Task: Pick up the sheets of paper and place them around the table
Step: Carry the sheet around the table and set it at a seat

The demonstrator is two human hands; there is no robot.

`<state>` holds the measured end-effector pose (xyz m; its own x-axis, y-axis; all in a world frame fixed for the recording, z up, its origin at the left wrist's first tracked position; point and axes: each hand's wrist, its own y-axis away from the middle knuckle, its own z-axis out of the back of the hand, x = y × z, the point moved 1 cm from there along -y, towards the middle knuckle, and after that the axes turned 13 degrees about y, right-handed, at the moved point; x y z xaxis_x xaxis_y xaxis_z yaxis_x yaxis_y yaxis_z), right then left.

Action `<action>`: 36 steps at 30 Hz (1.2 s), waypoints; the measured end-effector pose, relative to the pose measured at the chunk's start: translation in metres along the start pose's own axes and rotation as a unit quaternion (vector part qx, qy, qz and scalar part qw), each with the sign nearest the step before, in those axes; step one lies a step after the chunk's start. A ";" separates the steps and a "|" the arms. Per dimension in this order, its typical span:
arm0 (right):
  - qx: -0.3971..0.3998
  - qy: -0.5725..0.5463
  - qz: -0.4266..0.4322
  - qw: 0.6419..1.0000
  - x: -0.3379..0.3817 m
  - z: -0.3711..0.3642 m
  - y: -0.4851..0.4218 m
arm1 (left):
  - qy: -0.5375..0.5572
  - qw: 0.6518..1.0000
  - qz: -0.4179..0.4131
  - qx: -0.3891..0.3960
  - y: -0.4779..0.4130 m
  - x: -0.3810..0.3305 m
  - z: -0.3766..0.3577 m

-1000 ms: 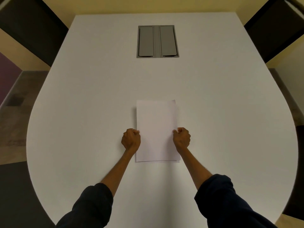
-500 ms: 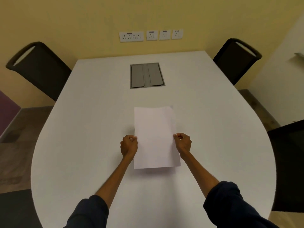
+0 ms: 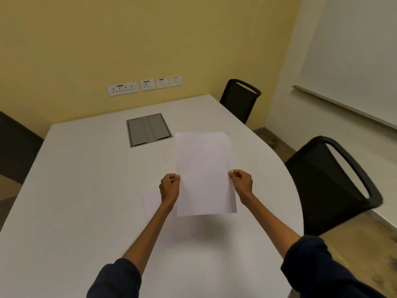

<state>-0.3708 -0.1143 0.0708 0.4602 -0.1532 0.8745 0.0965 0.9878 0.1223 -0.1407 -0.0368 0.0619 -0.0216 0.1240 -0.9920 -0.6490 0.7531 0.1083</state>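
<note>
A white sheet of paper (image 3: 204, 173) hangs in the air above the white table (image 3: 86, 201), held by both side edges. My left hand (image 3: 169, 187) pinches its left edge and my right hand (image 3: 241, 182) pinches its right edge. Below and to the left, more white paper (image 3: 151, 201) lies flat on the table, partly hidden behind my left forearm; I cannot tell whether it is one sheet or a stack.
A grey cable hatch (image 3: 148, 130) is set into the table beyond the paper. Black chairs stand at the far right corner (image 3: 239, 100), at the right side (image 3: 330, 186) and at the left edge (image 3: 15, 147). Wall sockets (image 3: 145, 86) line the yellow wall.
Both hands have lifted the top sheet off the table and carried it to the right, uncovering paper underneath. My head has tilted up and turned right.
</note>
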 end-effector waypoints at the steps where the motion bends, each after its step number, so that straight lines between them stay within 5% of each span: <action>1: -0.004 0.004 0.005 1.000 -0.003 0.014 -0.002 | -0.002 1.000 -0.006 0.009 0.007 -0.003 -0.012; 11: -0.032 -0.015 0.050 0.998 -0.041 0.164 -0.032 | -0.036 0.995 -0.078 0.060 0.080 -0.045 -0.146; 22: -0.022 -0.014 0.089 0.996 -0.088 0.331 -0.095 | -0.005 0.993 -0.116 0.021 0.163 -0.076 -0.309; 36: 0.005 0.011 0.111 0.994 -0.116 0.382 -0.260 | -0.018 0.991 -0.125 -0.044 0.105 -0.077 -0.462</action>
<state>-0.7867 -0.3422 0.1169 0.4876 0.0678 0.8704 -0.0176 0.9975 -0.0678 -0.5589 -0.2661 0.1200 0.1742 -0.0349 -0.9841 -0.6949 0.7037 -0.1479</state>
